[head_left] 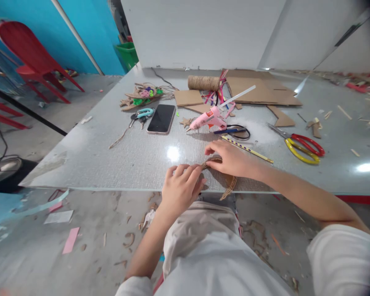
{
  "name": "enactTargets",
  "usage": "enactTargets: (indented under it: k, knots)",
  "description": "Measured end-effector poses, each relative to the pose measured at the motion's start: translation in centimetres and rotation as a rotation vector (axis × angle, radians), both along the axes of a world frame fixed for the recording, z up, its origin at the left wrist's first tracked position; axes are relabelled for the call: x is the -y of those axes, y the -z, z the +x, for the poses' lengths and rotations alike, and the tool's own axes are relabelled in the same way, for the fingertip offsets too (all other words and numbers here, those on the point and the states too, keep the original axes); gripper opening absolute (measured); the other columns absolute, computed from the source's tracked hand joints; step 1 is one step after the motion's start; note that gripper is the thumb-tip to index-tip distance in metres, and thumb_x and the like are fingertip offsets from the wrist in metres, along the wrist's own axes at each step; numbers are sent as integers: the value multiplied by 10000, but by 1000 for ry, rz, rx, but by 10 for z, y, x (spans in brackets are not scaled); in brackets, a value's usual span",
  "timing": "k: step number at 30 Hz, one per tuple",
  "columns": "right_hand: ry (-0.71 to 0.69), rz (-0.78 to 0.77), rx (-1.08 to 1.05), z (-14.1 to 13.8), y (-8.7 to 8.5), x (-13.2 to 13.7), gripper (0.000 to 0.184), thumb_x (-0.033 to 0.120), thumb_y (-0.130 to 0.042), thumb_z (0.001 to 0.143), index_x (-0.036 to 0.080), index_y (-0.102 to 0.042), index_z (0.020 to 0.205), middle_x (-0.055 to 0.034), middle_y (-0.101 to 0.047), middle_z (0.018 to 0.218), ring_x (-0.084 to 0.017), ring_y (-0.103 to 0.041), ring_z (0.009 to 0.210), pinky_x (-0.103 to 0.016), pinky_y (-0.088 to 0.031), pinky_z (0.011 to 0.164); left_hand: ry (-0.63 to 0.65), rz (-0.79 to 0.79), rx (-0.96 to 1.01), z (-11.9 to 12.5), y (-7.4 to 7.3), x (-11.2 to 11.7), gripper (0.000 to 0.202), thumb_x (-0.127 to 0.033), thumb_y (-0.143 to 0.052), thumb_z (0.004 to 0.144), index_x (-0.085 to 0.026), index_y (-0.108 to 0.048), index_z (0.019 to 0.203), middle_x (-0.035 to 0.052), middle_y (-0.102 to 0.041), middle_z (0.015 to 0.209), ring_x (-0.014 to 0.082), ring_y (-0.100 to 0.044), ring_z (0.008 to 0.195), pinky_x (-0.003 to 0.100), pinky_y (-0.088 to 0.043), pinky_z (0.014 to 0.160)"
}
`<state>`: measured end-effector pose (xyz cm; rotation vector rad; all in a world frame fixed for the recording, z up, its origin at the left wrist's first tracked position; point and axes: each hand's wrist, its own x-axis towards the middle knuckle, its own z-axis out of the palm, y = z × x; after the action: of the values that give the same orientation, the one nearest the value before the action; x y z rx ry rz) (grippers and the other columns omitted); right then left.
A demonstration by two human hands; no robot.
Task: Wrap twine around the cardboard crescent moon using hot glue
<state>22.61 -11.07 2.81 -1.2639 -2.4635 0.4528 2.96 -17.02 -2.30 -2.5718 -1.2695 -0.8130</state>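
A curved strip of brown corrugated cardboard [231,186] lies near the front edge of the table, one end reaching the edge. My right hand [230,158] pinches its upper part between thumb and fingers. Palm down, my left hand [180,183] holds the strip's left end under its index finger and thumb; the fingers hide that part. Just beyond my right hand are a yellow patterned pencil [249,150] and a pink glue gun [208,119] with a clear glue stick in it. Scissors [304,148] with red and yellow handles lie open to the right.
Behind are a phone [162,119], keys [138,117], a twine roll [203,83], cardboard sheets [259,86] and a cardboard piece with colourful decorations [143,95]. A black cable [242,130] loops near the glue gun. Scraps litter the floor; a red chair [33,53] stands left.
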Motion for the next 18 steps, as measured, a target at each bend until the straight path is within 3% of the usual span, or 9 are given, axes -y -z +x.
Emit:
enactTargets:
  k: [6, 12, 18]
  knots:
    - [-84, -76, -15, -5, -2, -5, 191, 165, -612, 779, 200, -515, 940, -21, -687, 909, -166, -629, 858, -309, -404, 812, -4, -14, 31, 0, 1, 0, 257, -321, -481, 947, -164, -571, 1129, 67, -713, 1041, 228, -595, 935, 372, -371, 789]
    - [-141, 26, 97, -5, -2, -7, 128, 190, -617, 793, 202, -522, 878, -7, -705, 862, -167, -630, 799, -360, -344, 883, 0, -13, 37, 0, 1, 0, 251, -310, -482, 946, -170, -571, 1134, 64, -714, 1042, 229, -597, 936, 370, -369, 791]
    - [-119, -103, -76, 2, -2, -14, 166, 236, -609, 799, 212, -526, 941, 3, -723, 869, -149, -655, 805, -302, -393, 813, -4, -11, 20, 0, 1, 0, 253, -313, -480, 946, -170, -572, 1134, 64, -714, 1020, 232, -588, 925, 368, -365, 785]
